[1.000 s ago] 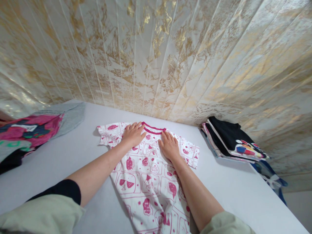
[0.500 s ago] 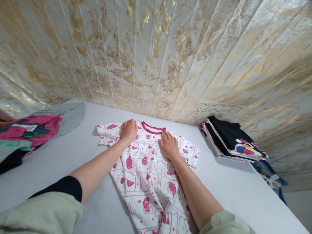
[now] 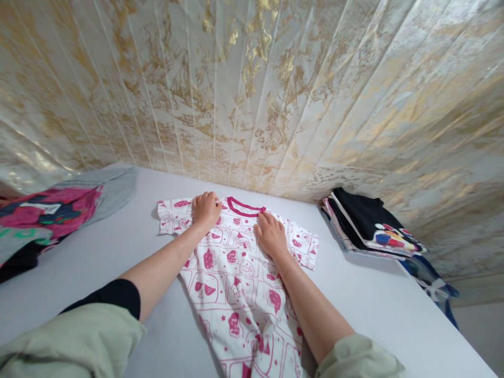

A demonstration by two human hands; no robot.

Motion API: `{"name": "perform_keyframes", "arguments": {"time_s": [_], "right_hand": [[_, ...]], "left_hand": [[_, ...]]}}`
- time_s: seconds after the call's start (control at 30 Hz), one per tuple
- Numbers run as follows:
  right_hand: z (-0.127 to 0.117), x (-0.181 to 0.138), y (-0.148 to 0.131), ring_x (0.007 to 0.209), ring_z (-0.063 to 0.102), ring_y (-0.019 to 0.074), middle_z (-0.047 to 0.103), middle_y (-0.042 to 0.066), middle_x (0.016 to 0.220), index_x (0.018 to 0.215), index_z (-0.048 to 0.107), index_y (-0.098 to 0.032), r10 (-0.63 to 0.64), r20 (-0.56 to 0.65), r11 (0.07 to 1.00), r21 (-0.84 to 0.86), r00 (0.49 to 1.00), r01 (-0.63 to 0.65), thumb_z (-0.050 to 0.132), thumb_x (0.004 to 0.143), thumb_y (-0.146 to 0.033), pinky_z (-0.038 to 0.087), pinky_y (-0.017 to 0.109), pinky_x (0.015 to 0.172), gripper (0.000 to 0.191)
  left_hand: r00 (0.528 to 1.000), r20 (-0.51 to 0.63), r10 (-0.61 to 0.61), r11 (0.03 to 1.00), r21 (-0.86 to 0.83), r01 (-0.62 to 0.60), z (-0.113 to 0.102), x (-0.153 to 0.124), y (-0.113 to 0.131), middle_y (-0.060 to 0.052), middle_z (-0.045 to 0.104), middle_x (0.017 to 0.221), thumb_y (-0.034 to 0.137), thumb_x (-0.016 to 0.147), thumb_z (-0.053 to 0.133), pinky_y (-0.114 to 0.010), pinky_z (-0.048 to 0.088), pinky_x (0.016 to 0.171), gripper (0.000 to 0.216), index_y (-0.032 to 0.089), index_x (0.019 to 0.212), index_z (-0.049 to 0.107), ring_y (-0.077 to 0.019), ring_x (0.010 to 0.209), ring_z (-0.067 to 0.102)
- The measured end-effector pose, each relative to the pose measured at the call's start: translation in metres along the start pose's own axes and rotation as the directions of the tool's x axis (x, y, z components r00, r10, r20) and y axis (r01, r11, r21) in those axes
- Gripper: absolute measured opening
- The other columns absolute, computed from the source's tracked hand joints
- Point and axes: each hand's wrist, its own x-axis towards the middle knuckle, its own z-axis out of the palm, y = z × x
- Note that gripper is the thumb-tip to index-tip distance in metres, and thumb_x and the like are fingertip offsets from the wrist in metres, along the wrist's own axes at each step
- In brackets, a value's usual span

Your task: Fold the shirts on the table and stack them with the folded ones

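A white short-sleeved T-shirt [image 3: 236, 262] with pink cartoon print and a dark pink collar lies spread on the white table, its neck toward the wall. My left hand [image 3: 207, 211] rests on the shoulder left of the collar, fingers curled over the cloth and closed on it. On the other shoulder, just below the collar's right end, my right hand [image 3: 271, 233] lies flat with fingers somewhat apart. Wrinkles bunch the lower body of the shirt between my forearms. The shirt's bottom edge runs out of view.
A stack of folded clothes [image 3: 370, 226], black on top, sits at the table's right edge. Beside it hangs a blue item [image 3: 433, 286]. Loose grey and pink clothing [image 3: 66, 210] lies at the left. A gold-patterned curtain or wall covering [image 3: 236, 94] rises behind the white table [image 3: 378, 310].
Both hands stay in nearly the same places on the shirt's shoulders. The view has shifted slightly, so the shirt and the stack appear a little farther left.
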Motion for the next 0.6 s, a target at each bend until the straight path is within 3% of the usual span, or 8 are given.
{"name": "perform_keyframes", "arguments": {"time_s": [0.13,0.27,0.33,0.4,0.47,0.53,0.6], "right_hand": [[-0.006,-0.003,-0.004,0.116,0.049,0.0217,0.058,0.010,0.128,0.125,0.057,-0.019,-0.036,-0.103,0.999,-0.023,0.994,0.034,0.040,0.097,-0.029,0.033,0.033,0.099,0.035],[-0.018,-0.010,-0.011,0.105,0.052,0.0229,0.063,0.012,0.109,0.101,0.065,-0.017,-0.070,-0.116,0.995,-0.076,0.991,0.062,0.039,0.097,-0.024,0.036,0.033,0.091,0.027],[-0.026,-0.016,-0.020,0.102,0.053,0.0223,0.064,0.011,0.103,0.094,0.066,-0.018,-0.062,-0.095,0.998,-0.005,0.993,0.062,0.039,0.097,-0.025,0.037,0.033,0.089,0.028],[-0.034,-0.022,-0.035,0.094,0.057,0.0199,0.066,0.009,0.096,0.090,0.066,-0.019,-0.021,-0.039,0.975,0.219,0.999,0.029,0.037,0.099,-0.032,0.039,0.030,0.083,0.033],[-0.042,-0.028,-0.052,0.083,0.059,0.0172,0.066,0.007,0.090,0.089,0.065,-0.019,0.003,0.081,0.823,0.566,0.997,-0.049,0.031,0.099,-0.042,0.042,0.028,0.075,0.042],[-0.047,-0.032,-0.068,0.074,0.060,0.0158,0.066,0.005,0.085,0.090,0.064,-0.019,-0.026,0.212,0.514,0.841,0.977,-0.169,0.031,0.097,-0.052,0.044,0.028,0.069,0.048],[-0.051,-0.034,-0.076,0.068,0.059,0.0155,0.065,0.004,0.078,0.085,0.063,-0.018,-0.024,0.267,0.211,0.943,0.963,-0.256,0.043,0.089,-0.056,0.045,0.028,0.064,0.043]], "left_hand": [[1.000,-0.028,0.014,0.999,-0.046,-0.015,-0.005,-0.005,0.004,-0.005,0.069,0.090,0.023,0.088,0.052,-0.038,0.035,0.097,0.010,0.022,0.097,0.056,-0.0234,0.096,0.062],[0.996,0.025,0.081,0.996,-0.030,-0.080,-0.022,-0.019,0.012,-0.008,0.070,0.103,0.019,0.091,0.045,-0.037,0.037,0.091,0.017,0.020,0.104,0.056,-0.0235,0.100,0.063],[0.990,0.063,0.124,0.992,-0.026,-0.123,-0.036,-0.030,0.019,-0.009,0.069,0.108,0.019,0.091,0.044,-0.036,0.038,0.090,0.016,0.020,0.099,0.058,-0.0233,0.102,0.063],[0.985,0.089,0.146,0.988,-0.059,-0.141,-0.053,-0.044,0.029,-0.009,0.070,0.105,0.023,0.093,0.044,-0.035,0.040,0.088,0.016,0.020,0.093,0.060,-0.0237,0.100,0.064],[0.980,0.133,0.151,0.978,-0.166,-0.128,-0.070,-0.060,0.042,-0.008,0.071,0.097,0.026,0.092,0.046,-0.034,0.043,0.081,0.016,0.021,0.091,0.060,-0.0237,0.094,0.066],[0.959,0.215,0.182,0.931,-0.352,-0.098,-0.086,-0.077,0.054,-0.006,0.072,0.091,0.022,0.088,0.049,-0.030,0.045,0.073,0.012,0.021,0.091,0.061,-0.0223,0.087,0.067],[0.904,0.327,0.274,0.819,-0.572,-0.041,-0.100,-0.091,0.061,-0.005,0.072,0.089,0.018,0.084,0.051,-0.028,0.047,0.070,0.013,0.019,0.091,0.062,-0.0207,0.083,0.067]]}}
